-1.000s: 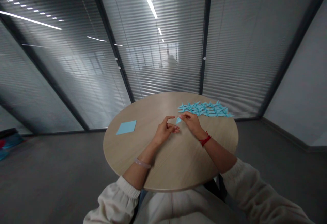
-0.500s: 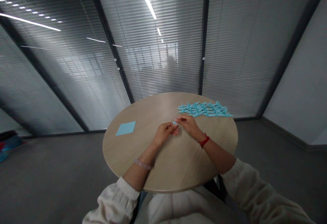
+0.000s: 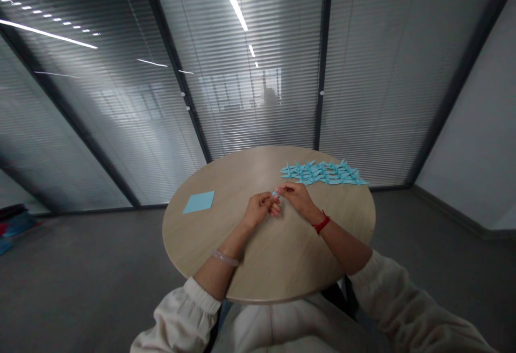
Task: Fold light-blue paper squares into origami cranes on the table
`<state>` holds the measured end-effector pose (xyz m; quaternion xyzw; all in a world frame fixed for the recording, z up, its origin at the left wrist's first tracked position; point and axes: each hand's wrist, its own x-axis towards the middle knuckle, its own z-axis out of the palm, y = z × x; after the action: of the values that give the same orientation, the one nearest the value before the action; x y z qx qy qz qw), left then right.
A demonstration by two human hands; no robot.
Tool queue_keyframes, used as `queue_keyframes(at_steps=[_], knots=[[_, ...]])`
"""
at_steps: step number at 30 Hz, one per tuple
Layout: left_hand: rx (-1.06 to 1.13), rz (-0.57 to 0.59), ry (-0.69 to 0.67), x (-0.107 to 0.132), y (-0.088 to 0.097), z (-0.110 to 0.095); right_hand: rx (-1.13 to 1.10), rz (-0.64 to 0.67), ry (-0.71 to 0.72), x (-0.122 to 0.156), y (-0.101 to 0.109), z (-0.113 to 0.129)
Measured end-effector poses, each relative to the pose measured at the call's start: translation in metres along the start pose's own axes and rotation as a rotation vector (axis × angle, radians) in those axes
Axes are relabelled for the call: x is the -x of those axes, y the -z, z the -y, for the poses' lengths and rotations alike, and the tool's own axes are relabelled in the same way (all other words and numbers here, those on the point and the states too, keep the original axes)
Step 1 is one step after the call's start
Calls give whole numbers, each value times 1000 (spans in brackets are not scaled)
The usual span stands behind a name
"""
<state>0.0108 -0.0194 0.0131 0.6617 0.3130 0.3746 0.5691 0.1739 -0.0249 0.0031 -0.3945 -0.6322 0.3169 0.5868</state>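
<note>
Folding looks under way: left hand point(image 3: 258, 209) and right hand point(image 3: 297, 195) pinch small blue paper point(image 3: 276, 194) above middle of table point(image 3: 274, 267), paper birds point(image 3: 326, 172) farther right. Next crease likely wants steady pressure.

Matt blue paper, wood-grained bench point(image 3: 282, 261)
The sheet point(image 3: 199, 202), folded figures point(image 3: 322, 173) and small folded piece point(image 3: 276, 194) look like matt paper; the bench is smooth with a faint sheen. The bangle point(image 3: 224, 258) looks smooth and translucent, the red bracelet point(image 3: 321, 222) like cord, the sleeves point(image 3: 173, 318) matt cloth, the partition point(image 3: 258, 30) glossy glass.
</note>
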Motion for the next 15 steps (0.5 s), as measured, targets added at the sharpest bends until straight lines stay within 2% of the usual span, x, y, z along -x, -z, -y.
queue_keyframes(at_steps=[4, 9, 15], knots=[[90, 20, 6, 3, 0, -2, -151, 46, -28, 1, 2, 2], [196, 35, -3, 7, -1, -6, -395, 187, -48, 5, 2, 10], [231, 84, -14, 10, -4, -10, -412, 212, -29, 7, 2, 18]])
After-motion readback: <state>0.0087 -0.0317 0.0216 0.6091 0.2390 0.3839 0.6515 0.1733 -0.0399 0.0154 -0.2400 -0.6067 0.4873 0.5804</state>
